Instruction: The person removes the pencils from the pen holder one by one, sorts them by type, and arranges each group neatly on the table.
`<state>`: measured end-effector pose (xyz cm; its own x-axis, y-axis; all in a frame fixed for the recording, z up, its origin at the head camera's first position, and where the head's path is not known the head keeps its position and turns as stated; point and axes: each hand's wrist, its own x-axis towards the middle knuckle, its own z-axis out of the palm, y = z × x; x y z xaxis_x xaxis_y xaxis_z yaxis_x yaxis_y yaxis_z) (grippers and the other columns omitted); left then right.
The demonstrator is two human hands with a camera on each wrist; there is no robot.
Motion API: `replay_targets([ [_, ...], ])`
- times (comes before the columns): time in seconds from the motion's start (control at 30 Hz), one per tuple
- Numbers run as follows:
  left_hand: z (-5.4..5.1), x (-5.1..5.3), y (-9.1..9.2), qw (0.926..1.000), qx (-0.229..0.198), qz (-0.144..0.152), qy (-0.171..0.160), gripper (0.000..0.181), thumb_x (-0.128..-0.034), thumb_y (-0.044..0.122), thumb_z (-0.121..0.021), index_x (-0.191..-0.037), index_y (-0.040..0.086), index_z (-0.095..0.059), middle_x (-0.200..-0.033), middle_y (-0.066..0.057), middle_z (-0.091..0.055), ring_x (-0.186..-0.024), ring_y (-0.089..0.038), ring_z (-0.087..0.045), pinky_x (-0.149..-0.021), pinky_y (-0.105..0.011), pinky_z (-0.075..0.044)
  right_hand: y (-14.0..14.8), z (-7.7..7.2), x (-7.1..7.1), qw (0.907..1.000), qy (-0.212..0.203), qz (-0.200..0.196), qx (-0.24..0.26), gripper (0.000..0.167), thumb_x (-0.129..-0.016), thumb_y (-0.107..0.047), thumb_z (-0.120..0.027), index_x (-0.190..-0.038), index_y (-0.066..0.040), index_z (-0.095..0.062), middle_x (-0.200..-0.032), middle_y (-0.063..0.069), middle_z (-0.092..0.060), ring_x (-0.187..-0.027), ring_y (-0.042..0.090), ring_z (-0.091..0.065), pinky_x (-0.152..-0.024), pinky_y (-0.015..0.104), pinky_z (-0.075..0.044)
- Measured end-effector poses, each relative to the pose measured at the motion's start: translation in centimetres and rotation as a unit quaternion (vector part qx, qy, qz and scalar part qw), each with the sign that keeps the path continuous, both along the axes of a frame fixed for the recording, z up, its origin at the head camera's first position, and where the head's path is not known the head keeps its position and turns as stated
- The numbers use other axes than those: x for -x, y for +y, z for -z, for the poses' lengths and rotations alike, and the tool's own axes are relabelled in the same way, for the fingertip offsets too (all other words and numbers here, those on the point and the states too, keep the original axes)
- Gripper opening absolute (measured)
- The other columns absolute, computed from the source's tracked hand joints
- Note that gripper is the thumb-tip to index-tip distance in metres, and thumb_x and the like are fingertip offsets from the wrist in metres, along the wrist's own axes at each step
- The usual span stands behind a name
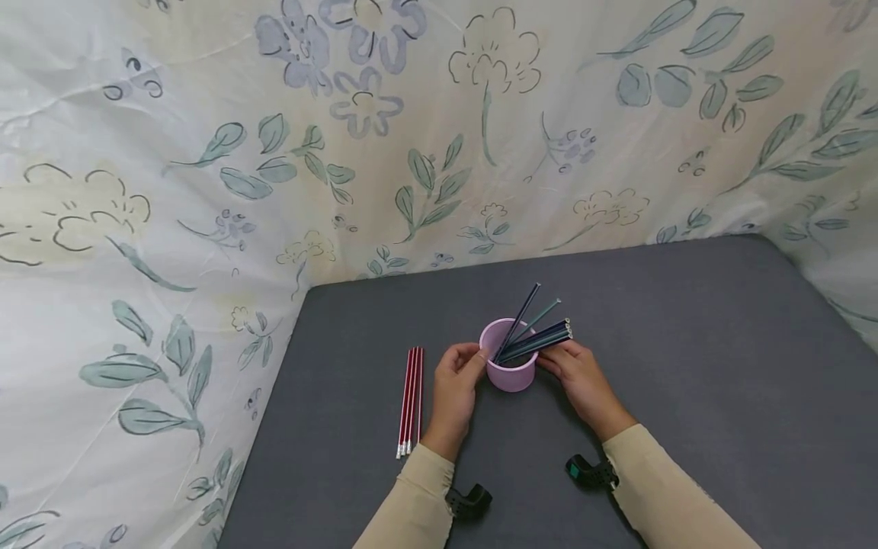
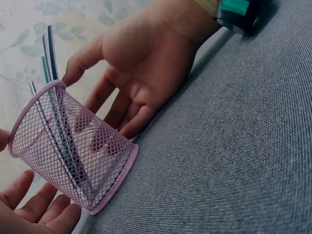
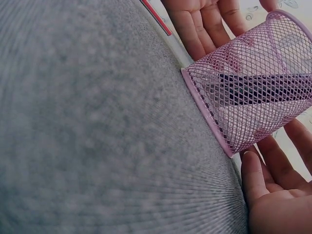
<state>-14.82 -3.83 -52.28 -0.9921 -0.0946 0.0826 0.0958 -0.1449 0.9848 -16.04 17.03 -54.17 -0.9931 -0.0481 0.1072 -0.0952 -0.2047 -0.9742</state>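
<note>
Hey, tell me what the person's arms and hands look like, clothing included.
The left sleeve and right sleeve are long, plain and beige. The left hand and right hand are gloveless. Each wrist has a black device: a curved left device and a right device with a green patch.

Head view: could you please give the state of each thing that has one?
Pink cup: upright, open-topped, holding pencils
Dark pencils: leaning inside the cup, ends above the rim
Red pencils: lying roughly parallel, outside the cup
Left hand: holding the cup
Right hand: holding the cup
Floral cloth: hanging, creased
</note>
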Motion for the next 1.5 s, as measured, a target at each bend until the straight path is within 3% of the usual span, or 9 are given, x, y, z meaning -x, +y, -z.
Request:
replay_targets([
  [0.2, 0.6, 0.1, 0.3, 0.9999, -0.016, -0.004, 0.003, 0.019, -0.1051, 0.013, -0.072, -0.114, -0.003, -0.069, -0.109, -0.011, -0.07, -0.111, -0.036, -0.068, -0.096, -0.036, -0.058, 0.2, 0.3, 0.1, 0.9991, 0.022, -0.011, 0.033, 0.043, -0.116, -0.01, -0.049, -0.139, 0.027, -0.053, -0.124, -0.001, -0.074, -0.114, 0.012, -0.069, -0.099, 0.031, -0.055],
  [0.3, 1.2, 0.2, 0.4, 0.9997, -0.021, -0.006, 0.004, 0.018, -0.1054, 0.013, -0.072, -0.114, -0.002, -0.069, -0.109, -0.01, -0.07, -0.109, -0.029, -0.068, -0.098, -0.037, -0.057, 0.2, 0.3, 0.1, 0.9979, 0.028, -0.011, 0.057, 0.042, -0.116, -0.007, -0.048, -0.138, 0.029, -0.051, -0.122, -0.002, -0.076, -0.112, 0.013, -0.07, -0.098, 0.031, -0.056],
  [0.57, 2.4, 0.4, 0.6, 0.9997, -0.022, -0.001, 0.01, 0.022, -0.1073, 0.017, -0.069, -0.115, -0.003, -0.067, -0.113, -0.017, -0.07, -0.109, -0.028, -0.068, -0.101, -0.036, -0.055, 0.6, 0.1, 0.0, 0.9934, 0.054, 0.004, 0.101, 0.029, -0.112, 0.002, -0.05, -0.132, 0.01, -0.07, -0.122, 0.007, -0.077, -0.105, 0.019, -0.074, -0.095, 0.038, -0.059],
  [0.73, 2.6, 0.5, 0.6, 0.9997, -0.02, 0.003, 0.01, 0.021, -0.1078, 0.017, -0.068, -0.115, -0.002, -0.067, -0.114, -0.019, -0.07, -0.109, -0.027, -0.067, -0.103, -0.039, -0.054, 0.8, 0.0, -0.1, 0.9902, 0.087, 0.017, 0.108, 0.027, -0.107, 0.012, -0.055, -0.131, 0.022, -0.06, -0.121, 0.012, -0.077, -0.102, 0.02, -0.074, -0.091, 0.036, -0.06],
  [1.0, 2.5, 0.3, 0.2, 1.0, -0.008, 0.004, 0.004, 0.022, -0.1085, 0.019, -0.068, -0.115, -0.002, -0.067, -0.113, -0.014, -0.07, -0.108, -0.023, -0.067, -0.104, -0.044, -0.054, 0.7, -0.3, -0.4, 0.9873, 0.118, 0.017, 0.104, 0.022, -0.1, 0.022, -0.06, -0.121, 0.016, -0.063, -0.121, 0.015, -0.077, -0.107, 0.022, -0.072, -0.09, 0.033, -0.06],
  [1.3, 2.1, 0.2, 0.1, 0.9999, 0.005, 0.007, 0.007, 0.022, -0.1086, 0.021, -0.068, -0.116, 0.0, -0.067, -0.113, -0.01, -0.069, -0.108, -0.024, -0.066, -0.106, -0.047, -0.053, 0.6, -0.9, -0.3, 0.9892, 0.121, 0.036, 0.075, 0.026, -0.099, 0.02, -0.064, -0.125, 0.022, -0.059, -0.12, 0.016, -0.076, -0.106, 0.022, -0.073, -0.089, 0.033, -0.06],
  [1.5, 2.0, 0.2, 0.1, 0.9999, 0.01, 0.007, 0.008, 0.022, -0.109, 0.021, -0.067, -0.117, 0.001, -0.067, -0.113, -0.01, -0.068, -0.108, -0.024, -0.065, -0.104, -0.044, -0.053, 0.7, -1.0, -0.4, 0.993, 0.108, 0.032, 0.037, 0.037, -0.101, 0.016, -0.067, -0.136, 0.021, -0.059, -0.13, 0.013, -0.074, -0.115, 0.019, -0.07, -0.094, 0.031, -0.058],
])
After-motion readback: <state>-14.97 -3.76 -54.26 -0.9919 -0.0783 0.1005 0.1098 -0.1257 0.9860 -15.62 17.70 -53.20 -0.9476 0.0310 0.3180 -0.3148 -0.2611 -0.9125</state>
